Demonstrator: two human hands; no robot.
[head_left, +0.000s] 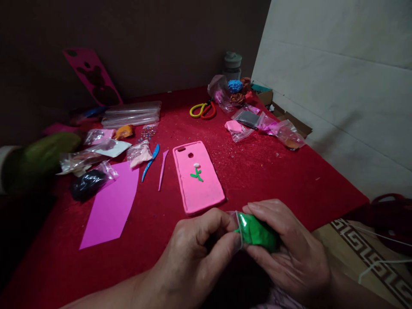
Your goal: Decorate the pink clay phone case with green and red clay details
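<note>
Head view: green clay bag (pixel 257 231) pinched between left hand (pixel 196 253) and right hand (pixel 289 253).

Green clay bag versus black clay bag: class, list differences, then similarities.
The green clay bag is gripped by left hand and right hand; the black clay bag lies untouched on the table. The green clay bag's lump is bright, the black clay bag's dark. Both: lumps in clear plastic.

head-worn | faces forward, down | close above left hand (pixel 196 251), right hand (pixel 291 253)
</note>
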